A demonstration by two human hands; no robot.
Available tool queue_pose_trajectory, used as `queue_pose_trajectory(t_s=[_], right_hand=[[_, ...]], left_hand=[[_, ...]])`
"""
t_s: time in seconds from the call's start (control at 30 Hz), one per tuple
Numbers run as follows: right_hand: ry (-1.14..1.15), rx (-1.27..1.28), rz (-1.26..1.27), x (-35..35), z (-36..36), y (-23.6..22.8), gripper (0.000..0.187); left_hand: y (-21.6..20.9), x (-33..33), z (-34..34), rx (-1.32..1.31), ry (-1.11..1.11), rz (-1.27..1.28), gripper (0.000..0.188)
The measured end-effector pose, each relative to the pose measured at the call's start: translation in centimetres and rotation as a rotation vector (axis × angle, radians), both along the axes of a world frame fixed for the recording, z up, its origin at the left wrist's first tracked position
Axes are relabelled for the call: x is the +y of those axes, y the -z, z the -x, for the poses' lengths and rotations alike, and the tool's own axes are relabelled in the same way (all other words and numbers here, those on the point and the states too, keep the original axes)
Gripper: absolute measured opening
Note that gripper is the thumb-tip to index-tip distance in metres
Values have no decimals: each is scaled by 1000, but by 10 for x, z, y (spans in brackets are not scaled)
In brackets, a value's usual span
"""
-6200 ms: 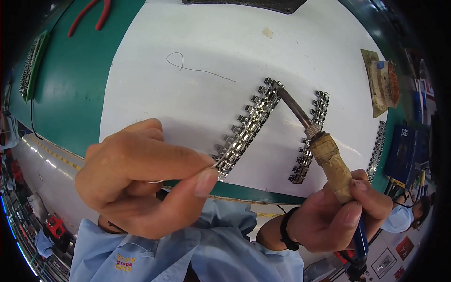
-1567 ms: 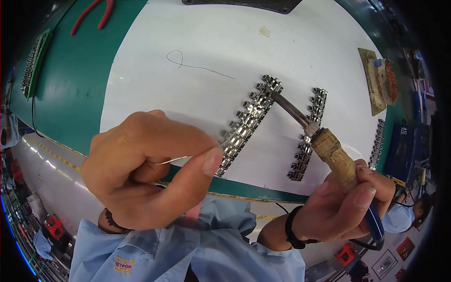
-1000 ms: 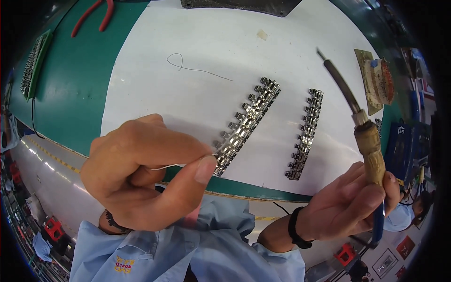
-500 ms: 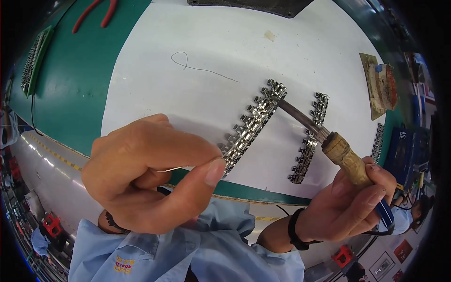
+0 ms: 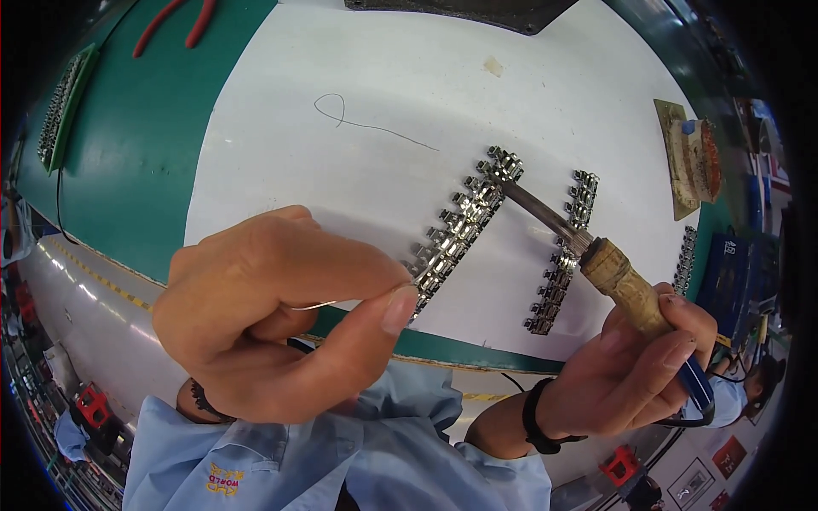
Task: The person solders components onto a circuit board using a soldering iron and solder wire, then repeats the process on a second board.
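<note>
My left hand [image 5: 273, 319] is closed in a pinch, thumb against forefinger, on a thin silvery wire [image 5: 317, 305] that looks like solder. Its fingertips meet the near end of a strip of small shiny metal connectors [image 5: 464, 223], hiding that end. Whether they also grip the strip is not clear. My right hand [image 5: 635, 375] is wrapped round the handle of a soldering iron [image 5: 629, 288]. The iron's dark shaft slants up and left, its tip at the strip's far end. Under the shaft, a second connector strip [image 5: 552, 294] lies on white paper [image 5: 256, 136].
At right, a sponge block [image 5: 699, 162] sits on a flat plate, with another connector strip [image 5: 684, 255] nearby. Red-handled pliers [image 5: 200, 24] and a green board of parts [image 5: 64, 111] lie on the left. One loose thin wire [image 5: 383, 129] curls on the paper, and a dark plate [image 5: 477, 10] borders the back.
My left hand and the connector strip have shifted slightly to the right. The iron's tip stays at the strip's far end, and my right hand has barely moved.
</note>
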State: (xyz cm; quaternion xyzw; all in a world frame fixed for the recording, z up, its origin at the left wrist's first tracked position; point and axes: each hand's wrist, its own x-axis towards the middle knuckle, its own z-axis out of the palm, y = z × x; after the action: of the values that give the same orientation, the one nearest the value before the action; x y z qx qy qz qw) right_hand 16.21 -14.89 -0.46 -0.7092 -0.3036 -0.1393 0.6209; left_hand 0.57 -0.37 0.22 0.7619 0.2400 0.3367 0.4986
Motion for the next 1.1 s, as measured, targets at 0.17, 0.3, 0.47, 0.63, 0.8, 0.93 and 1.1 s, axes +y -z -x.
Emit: queue_pose_trajectory(t_s=[0.17,0.3,0.47,0.63,0.8,0.93,1.1], right_hand=[[-61,1,28,-3,-2,-1,35],[-56,-5,31,-4,-2,-1,36],[-79,6,41,-2,-2,-2,36],[-81,22,47,-2,-1,-3,36],[-20,-40,-16,-4,-2,-1,33],[25,-96,-53,-6,0,1,34],[-11,-126,2,-8,2,-1,37]], left_hand=[[-2,0,1,16,0,-4,13],[-2,1,0,16,23,-11,12],[-1,1,-2,24,16,-43,11],[-3,0,1,42,-2,7,11],[-4,-3,3,-1,-44,77,13],[-2,0,4,-9,-11,27,14],[0,2,4,-7,36,-19,15]])
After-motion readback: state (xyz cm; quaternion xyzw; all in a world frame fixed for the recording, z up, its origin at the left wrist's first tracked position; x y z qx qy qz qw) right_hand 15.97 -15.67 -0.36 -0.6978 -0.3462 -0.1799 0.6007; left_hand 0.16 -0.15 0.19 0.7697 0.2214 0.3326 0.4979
